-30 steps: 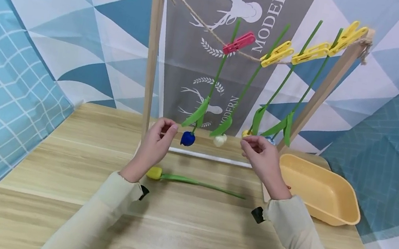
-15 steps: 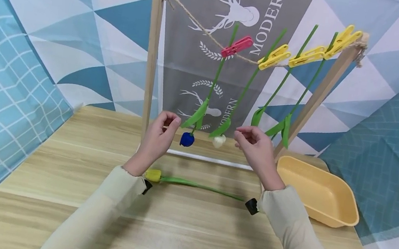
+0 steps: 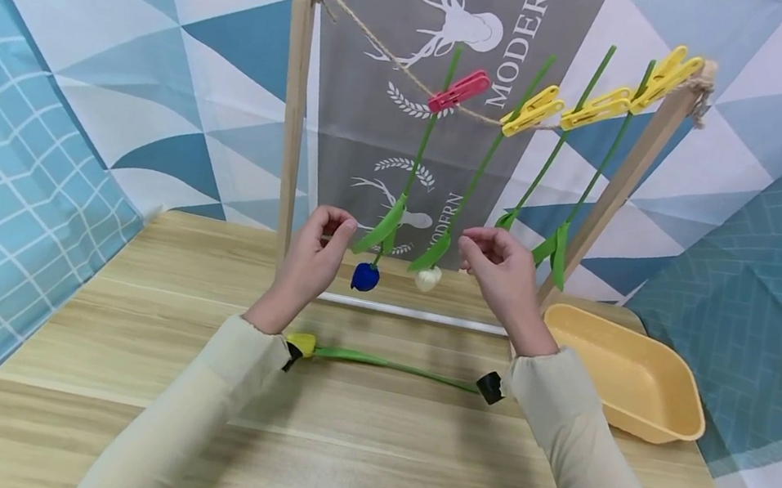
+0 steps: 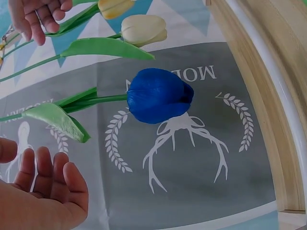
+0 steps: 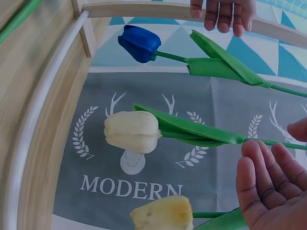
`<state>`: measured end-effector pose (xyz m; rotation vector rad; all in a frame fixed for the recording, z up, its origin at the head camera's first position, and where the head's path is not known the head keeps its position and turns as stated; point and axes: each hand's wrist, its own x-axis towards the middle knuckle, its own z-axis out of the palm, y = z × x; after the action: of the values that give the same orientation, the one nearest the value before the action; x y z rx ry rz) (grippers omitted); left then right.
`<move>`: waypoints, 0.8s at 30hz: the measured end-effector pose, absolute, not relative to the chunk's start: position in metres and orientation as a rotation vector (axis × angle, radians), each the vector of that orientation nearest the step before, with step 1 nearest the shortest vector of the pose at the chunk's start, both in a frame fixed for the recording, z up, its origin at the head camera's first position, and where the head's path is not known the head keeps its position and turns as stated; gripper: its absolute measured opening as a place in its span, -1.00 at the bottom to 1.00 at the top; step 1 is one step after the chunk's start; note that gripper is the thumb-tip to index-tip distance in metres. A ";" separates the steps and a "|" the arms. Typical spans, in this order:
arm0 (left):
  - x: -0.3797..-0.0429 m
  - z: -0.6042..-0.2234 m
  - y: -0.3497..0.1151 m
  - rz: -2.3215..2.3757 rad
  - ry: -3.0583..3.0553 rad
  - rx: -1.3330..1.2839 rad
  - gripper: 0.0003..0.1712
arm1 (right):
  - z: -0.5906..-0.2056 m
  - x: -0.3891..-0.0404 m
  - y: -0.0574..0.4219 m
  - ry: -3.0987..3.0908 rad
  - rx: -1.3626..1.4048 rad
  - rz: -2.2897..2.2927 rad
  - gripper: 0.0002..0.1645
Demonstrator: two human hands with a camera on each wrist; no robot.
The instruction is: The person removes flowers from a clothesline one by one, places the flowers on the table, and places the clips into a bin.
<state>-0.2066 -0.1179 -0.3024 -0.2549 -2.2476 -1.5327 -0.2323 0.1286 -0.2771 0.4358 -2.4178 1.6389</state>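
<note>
My left hand (image 3: 313,257) hovers left of a blue tulip (image 3: 365,277), its fingers loosely curled around nothing. The blue bloom (image 4: 158,96) hangs head down, its leaf near my left fingers. Beside a white tulip (image 3: 428,278), on its right, is my right hand (image 3: 505,280), also loosely curled. In the right wrist view, the white tulip's stem passes by the right fingertips (image 5: 252,148); whether they touch, I cannot tell. A pink clothespin (image 3: 459,92) clips the blue tulip to a twine line, a yellow clothespin (image 3: 532,111) the white one. Lying on the table, a yellow tulip (image 3: 301,343) points its stem right.
Two more yellow clothespins (image 3: 597,109) hold further tulips at right. The twine spans wooden posts (image 3: 292,116), with a white rod (image 3: 411,313) low between them. A yellow plastic basin (image 3: 686,390) sits at the right on the wood-grain table (image 3: 363,455).
My right hand has moved left and up, from the hanging tulips at right toward the white one. My left hand has risen slightly. The view has shifted a little.
</note>
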 end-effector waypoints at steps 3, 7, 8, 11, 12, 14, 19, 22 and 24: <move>-0.207 -0.301 -0.117 -1.546 -2.258 -0.249 -0.66 | -0.275 -0.233 0.128 -2.417 0.437 1.634 -0.65; -0.209 -0.298 -0.116 -1.550 -2.261 -0.254 -0.64 | -0.272 -0.233 0.126 -2.415 0.443 1.637 -0.66; -0.209 -0.297 -0.115 -1.549 -2.259 -0.257 -0.64 | -0.271 -0.233 0.125 -2.414 0.444 1.639 -0.66; -0.211 -0.294 -0.114 -1.555 -2.249 -0.264 -0.65 | -0.268 -0.233 0.124 -2.414 0.438 1.646 -0.65; -0.211 -0.294 -0.113 -1.559 -2.243 -0.267 -0.66 | -0.267 -0.233 0.124 -2.413 0.437 1.647 -0.65; -0.213 -0.292 -0.112 -1.568 -2.234 -0.268 -0.67 | -0.265 -0.233 0.123 -2.411 0.434 1.653 -0.65; -0.218 -0.288 -0.109 -1.579 -2.222 -0.266 -0.67 | -0.261 -0.234 0.122 -2.402 0.446 1.669 -0.64; -0.220 -0.286 -0.108 -1.577 -2.216 -0.270 -0.66 | -0.258 -0.234 0.120 -2.396 0.456 1.682 -0.64; -0.222 -0.284 -0.107 -1.578 -2.210 -0.272 -0.67 | -0.256 -0.235 0.119 -2.392 0.467 1.687 -0.63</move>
<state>-0.2218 -0.1069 -0.2838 -0.2725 -2.2099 -1.5781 -0.2354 0.1194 -0.2562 0.4666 -2.3923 1.6866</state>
